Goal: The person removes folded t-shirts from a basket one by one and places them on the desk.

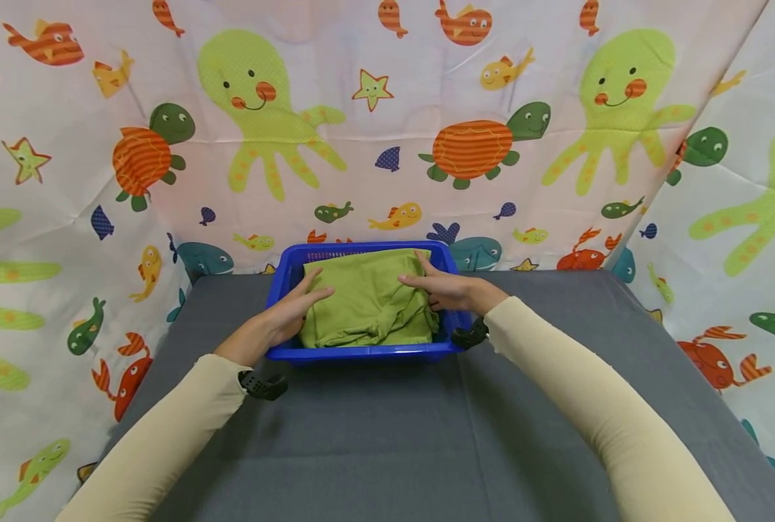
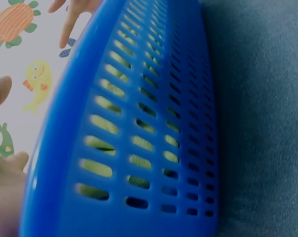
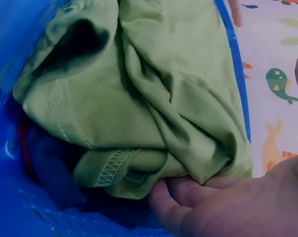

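A folded green garment with stitched hems lies in a blue plastic basket. Over the basket's left rim reaches my left hand, its thumb and forefinger extended along the garment's left edge; its other fingers are hidden. From the right comes my right hand, thumb and forefinger spread over the garment's right side. In the right wrist view, the lower fingertips of that hand tuck against the garment's underside, with the thumb standing apart. The left wrist view shows mostly the basket's slotted side, green fabric behind it.
Dark blue cloth and a bit of red show beneath the green garment inside the basket. The basket stands at the back of a grey-covered table, close to a curtain printed with sea animals. Similar curtains hang at both sides.
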Demonstrator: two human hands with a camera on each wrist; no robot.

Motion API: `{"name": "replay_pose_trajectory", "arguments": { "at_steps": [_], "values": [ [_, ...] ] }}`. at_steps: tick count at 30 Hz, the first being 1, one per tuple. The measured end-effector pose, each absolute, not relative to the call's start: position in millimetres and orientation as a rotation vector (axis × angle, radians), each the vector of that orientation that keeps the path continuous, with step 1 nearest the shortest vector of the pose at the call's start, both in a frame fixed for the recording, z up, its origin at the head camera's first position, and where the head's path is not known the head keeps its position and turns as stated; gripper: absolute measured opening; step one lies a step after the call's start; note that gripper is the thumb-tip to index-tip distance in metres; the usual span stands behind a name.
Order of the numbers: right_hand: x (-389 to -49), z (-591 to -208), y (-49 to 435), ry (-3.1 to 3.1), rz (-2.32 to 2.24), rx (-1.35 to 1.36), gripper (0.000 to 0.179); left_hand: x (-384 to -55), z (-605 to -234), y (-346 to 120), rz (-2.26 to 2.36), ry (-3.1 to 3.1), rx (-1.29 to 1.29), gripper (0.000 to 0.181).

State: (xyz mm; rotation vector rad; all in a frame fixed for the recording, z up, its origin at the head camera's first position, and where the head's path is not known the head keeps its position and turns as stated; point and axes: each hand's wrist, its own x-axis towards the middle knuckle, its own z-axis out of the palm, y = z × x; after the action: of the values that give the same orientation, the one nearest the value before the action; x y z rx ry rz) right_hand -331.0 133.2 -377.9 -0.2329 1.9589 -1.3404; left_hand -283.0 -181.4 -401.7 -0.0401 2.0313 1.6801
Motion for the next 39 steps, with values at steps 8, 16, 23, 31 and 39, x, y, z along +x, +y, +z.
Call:
{"name": "replay_pose_trajectory", "arguments": {
  "at_steps": [8, 16, 23, 31, 39],
  "values": [
    [-334, -380, 130, 1.954, -1.346, -0.245, 0.095, -286, -403, -184, 1.651, 2.039, 0.039, 0.077],
    [-338, -386, 130, 1.900, -1.358, -0.234, 0.095, -287, -410, -185, 1.691, 2.002, 0.046, 0.077],
    [-339, -384, 126, 1.921, -1.325, -0.293, 0.092, -291, -411, -181, 1.682, 2.048, 0.080, 0.075],
    [-335, -381, 130, 1.989, -1.371, -0.328, 0.093, -290, -403, -174, 1.682, 2.124, 0.118, 0.086],
    [-331, -381, 134, 2.109, -1.441, -0.427, 0.084, -289, -399, -177, 1.717, 2.117, 0.167, 0.088]
  ]
}}
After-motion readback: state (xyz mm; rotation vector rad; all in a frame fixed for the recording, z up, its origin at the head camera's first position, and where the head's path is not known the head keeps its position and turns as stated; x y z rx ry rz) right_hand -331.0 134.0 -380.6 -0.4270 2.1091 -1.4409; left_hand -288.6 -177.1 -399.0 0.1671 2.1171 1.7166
